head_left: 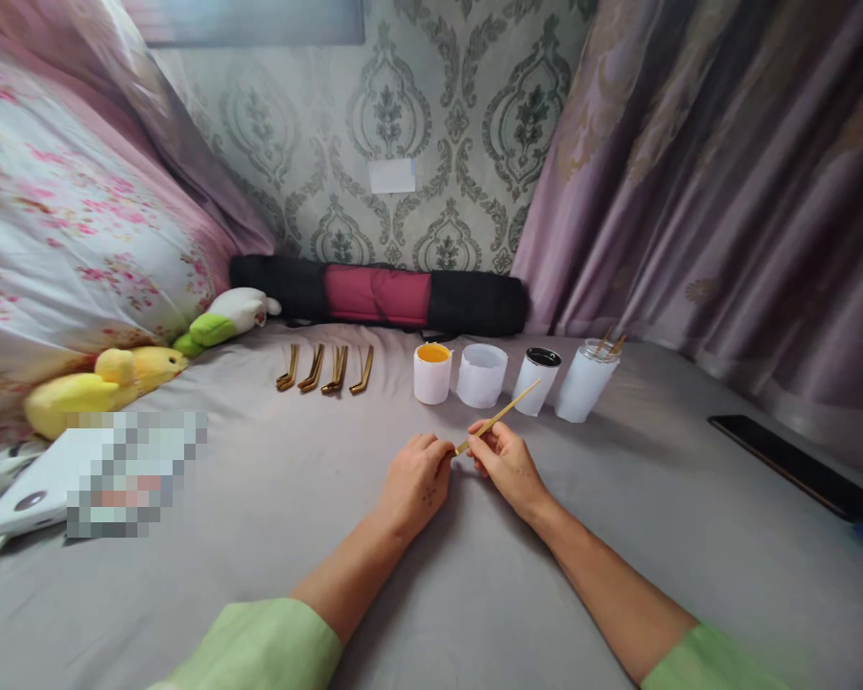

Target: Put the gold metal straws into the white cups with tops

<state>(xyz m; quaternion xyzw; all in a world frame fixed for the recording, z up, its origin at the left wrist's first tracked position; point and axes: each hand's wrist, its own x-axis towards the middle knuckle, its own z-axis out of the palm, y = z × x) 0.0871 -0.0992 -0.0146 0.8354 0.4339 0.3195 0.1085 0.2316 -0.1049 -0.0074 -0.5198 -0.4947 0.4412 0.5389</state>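
A slim gold straw (507,409) slants up to the right between my two hands, close above the grey bedsheet. My right hand (507,465) pinches it along its lower part, thumb and fingers closed. At its lower end are the closed fingers of my left hand (418,482), which hide whatever part lies inside them. Beyond my hands stand a white-wrapped cup with orange inside (432,381), a whitish translucent cup (481,383), a white-wrapped cup with a black interior (530,391) and a taller wrapped jar (581,388) with thin brownish sticks in it.
Several small groups of bent gold straws (335,372) lie in a row at the back left. Plush toys (136,374) and a white object (50,474) sit at the left. A dark phone-like slab (798,465) lies right. A black-and-red roll (378,295) rests against the wall.
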